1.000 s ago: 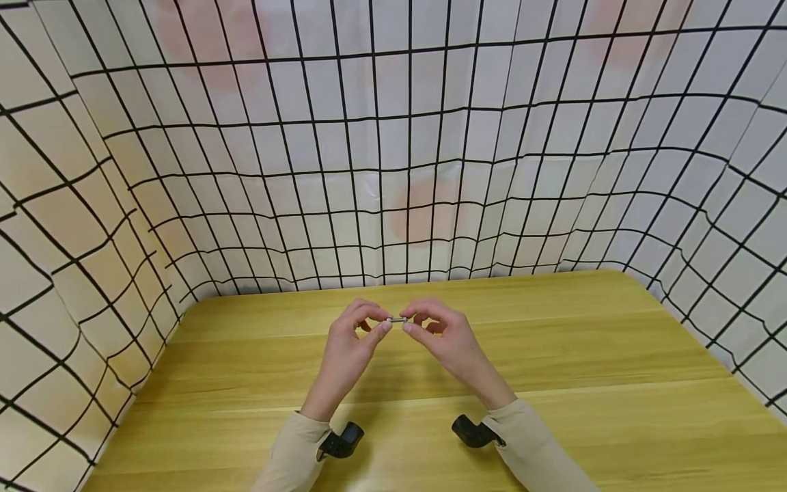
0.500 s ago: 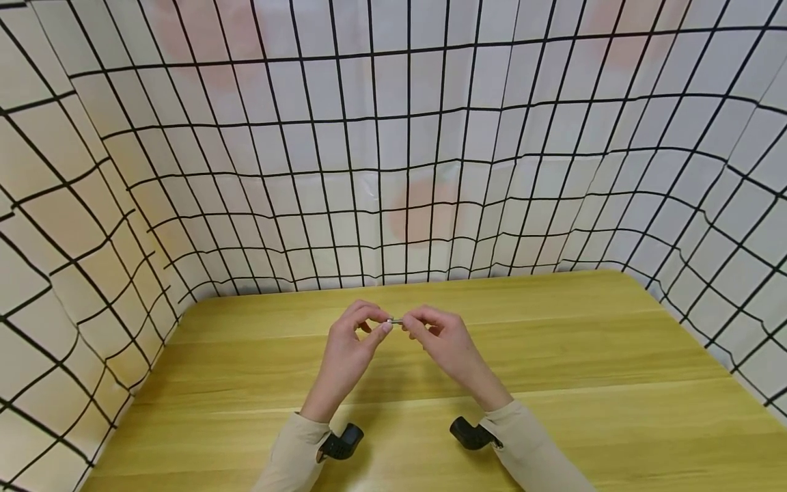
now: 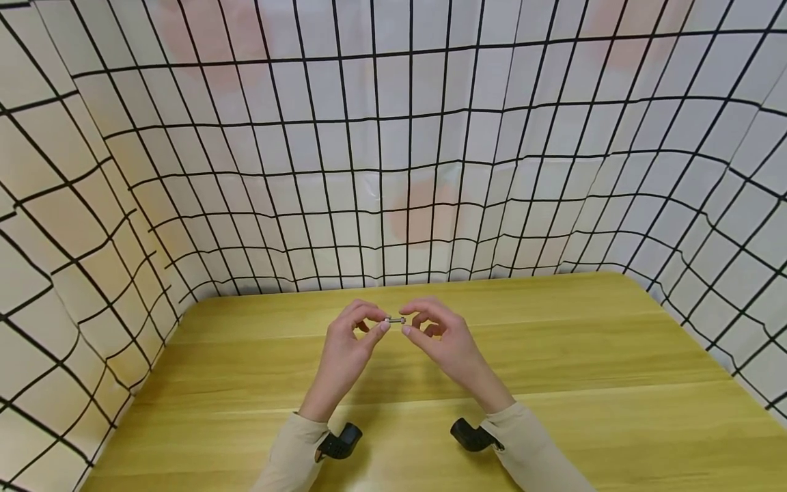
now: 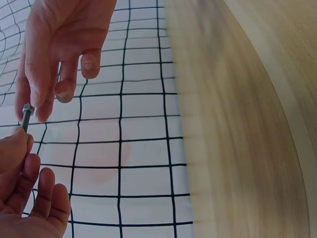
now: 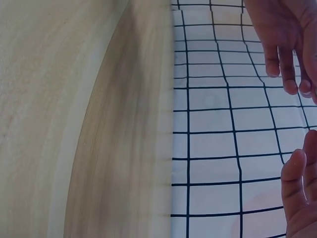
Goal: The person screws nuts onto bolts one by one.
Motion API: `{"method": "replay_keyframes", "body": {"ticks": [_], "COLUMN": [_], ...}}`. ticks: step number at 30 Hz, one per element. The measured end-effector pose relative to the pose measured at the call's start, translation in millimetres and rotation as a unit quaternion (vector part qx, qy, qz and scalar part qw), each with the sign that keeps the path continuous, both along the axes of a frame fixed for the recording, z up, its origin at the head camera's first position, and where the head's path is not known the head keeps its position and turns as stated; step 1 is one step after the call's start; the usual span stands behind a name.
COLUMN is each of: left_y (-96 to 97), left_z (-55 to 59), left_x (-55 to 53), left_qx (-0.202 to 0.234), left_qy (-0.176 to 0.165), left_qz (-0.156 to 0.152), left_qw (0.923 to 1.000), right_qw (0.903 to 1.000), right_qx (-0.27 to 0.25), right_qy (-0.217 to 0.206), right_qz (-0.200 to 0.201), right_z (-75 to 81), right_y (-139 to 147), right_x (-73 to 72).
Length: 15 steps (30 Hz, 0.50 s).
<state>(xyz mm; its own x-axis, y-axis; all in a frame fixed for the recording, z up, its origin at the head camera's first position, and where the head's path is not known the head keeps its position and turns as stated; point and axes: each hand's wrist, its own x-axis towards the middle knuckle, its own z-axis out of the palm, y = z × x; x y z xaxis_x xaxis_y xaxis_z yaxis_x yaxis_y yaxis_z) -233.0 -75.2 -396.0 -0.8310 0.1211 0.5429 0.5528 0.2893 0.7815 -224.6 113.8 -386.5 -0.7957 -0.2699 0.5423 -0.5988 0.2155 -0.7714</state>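
Observation:
A small silvery bolt (image 3: pixel 396 320) lies nearly level between the two hands, above the table. My left hand (image 3: pixel 349 348) pinches one end of it between thumb and forefinger, which hide that end. At the bolt's other end is a wider, six-sided piece (image 4: pixel 28 107); whether it is a nut or the head I cannot tell. My right hand (image 3: pixel 447 340) has its thumb and forefinger parted on either side of that end, very close to it. In the right wrist view parts of the right hand (image 5: pixel 299 191) and left hand (image 5: pixel 287 39) show, with the bolt out of sight.
Below the hands spreads a wood-grain table (image 3: pixel 572 369). A white sheet with black grid lines (image 3: pixel 344 150) stands round its back and sides. Each wrist wears a black camera mount, the left one (image 3: pixel 342 441) and the right one (image 3: pixel 472 434), beside beige sleeves.
Half a second ago the right thumb and forefinger were closed on the bolt's right end; now they have spread apart and let go. The left hand has kept its pinch almost in place.

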Motion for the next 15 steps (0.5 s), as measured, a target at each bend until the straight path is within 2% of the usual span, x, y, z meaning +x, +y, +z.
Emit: {"method": "replay_keyframes", "body": {"ticks": [2, 7, 15], "left_y": [-0.1, 0.4, 2.2], "left_z": [-0.1, -1.2, -2.1], "left_x": [-0.1, -0.4, -0.6], "left_qx": [-0.001, 0.001, 0.013], "left_qy": [-0.001, -0.001, -0.006], "left_qz": [-0.001, -0.008, -0.007], "left_qw": [1.0000, 1.0000, 0.9999], "right_qw": [1.0000, 1.0000, 0.9991], "right_qx": [-0.001, -0.003, -0.002], "right_qy": [0.005, -0.001, -0.039], "right_qz": [0.001, -0.005, -0.017], "right_z": [6.0, 7.4, 6.1], "right_y": [-0.8, -0.5, -1.6], "right_x": [4.2, 5.9, 6.2]}}
